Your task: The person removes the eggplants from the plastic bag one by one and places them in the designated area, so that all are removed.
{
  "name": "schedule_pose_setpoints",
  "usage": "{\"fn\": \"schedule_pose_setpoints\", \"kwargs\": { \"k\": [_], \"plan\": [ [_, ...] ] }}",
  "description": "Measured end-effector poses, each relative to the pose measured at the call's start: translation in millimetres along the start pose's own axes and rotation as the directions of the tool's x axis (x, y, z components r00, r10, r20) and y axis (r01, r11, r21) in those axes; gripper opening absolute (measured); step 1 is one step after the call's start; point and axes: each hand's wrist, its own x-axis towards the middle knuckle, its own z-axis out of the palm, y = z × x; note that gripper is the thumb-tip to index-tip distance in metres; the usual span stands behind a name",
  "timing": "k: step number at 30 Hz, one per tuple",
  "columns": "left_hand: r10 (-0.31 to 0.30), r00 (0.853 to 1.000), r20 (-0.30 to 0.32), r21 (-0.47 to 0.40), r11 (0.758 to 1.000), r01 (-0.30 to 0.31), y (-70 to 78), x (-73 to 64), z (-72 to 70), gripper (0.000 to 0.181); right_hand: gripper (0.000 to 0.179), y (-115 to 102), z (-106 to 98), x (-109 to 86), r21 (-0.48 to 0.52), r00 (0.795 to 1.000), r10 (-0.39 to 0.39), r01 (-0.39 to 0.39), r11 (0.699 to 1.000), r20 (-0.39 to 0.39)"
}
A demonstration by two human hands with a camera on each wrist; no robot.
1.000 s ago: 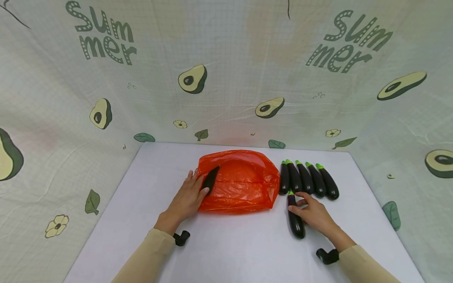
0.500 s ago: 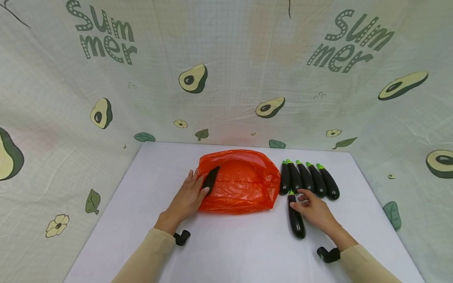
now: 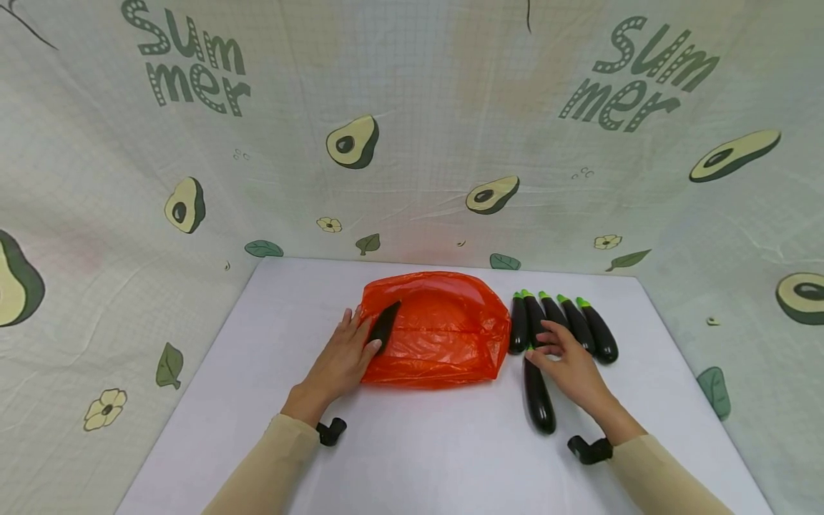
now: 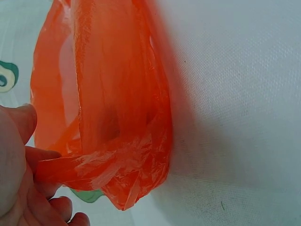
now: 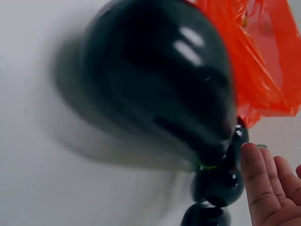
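Note:
In the head view a glossy red plastic bag [image 3: 444, 336] lies on the table, its loose film bunched. My left hand [image 3: 337, 357] grips the bag's left edge, and the left wrist view shows the film [image 4: 70, 169] caught at the fingers. By the left thumb a dark pointed shape [image 3: 385, 325] overlaps the bag. One eggplant [image 3: 539, 400] lies apart in front of the others, stem end away from me. My right hand [image 3: 569, 368] is over its stem end, thumb tip right at the stem. In the right wrist view its fingers [image 5: 263, 183] look straight.
Several more eggplants [image 3: 600, 332] with green stems lie side by side right of the bag. The white table [image 3: 412, 450] ends at a patterned cloth [image 3: 412, 143] behind and at both sides. Black devices [image 3: 331, 432] sit at both wrists.
My right hand has slid from the front eggplant's upper body to its stem end, fingers now over the row. The left hand, bag and eggplants have stayed in place.

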Motion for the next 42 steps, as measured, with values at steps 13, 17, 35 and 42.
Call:
{"fn": "schedule_pose_setpoints", "kwargs": {
  "k": [13, 17, 35, 42],
  "plan": [
    [-0.007, 1.000, 0.008, 0.002, 1.000, 0.006, 1.0, 0.4, -3.4, 0.070, 0.078, -35.2, 9.7, 14.8, 0.137, 0.999, -0.019, 0.013, 0.990, 0.040],
    [-0.005, 1.000, 0.008, 0.007, 1.000, 0.005, 1.3, 1.3, -3.9, 0.070, 0.076, -48.3, 18.1, 21.2, 0.171, 0.998, -0.043, 0.035, 0.985, 0.046],
    [0.020, 1.000, -0.011, 0.037, 0.999, -0.020, 1.5, 2.4, -7.6, 0.070, 0.075, -114.6, 81.5, 46.8, 0.476, 0.977, -0.087, -0.017, 0.879, 0.195],
    [0.027, 0.999, -0.020, 0.132, 0.991, -0.025, 1.5, 3.0, -12.5, 0.069, 0.074, -135.7, 106.1, 55.3, 0.508, 0.974, -0.076, -0.044, 0.860, 0.214]
  ]
}}
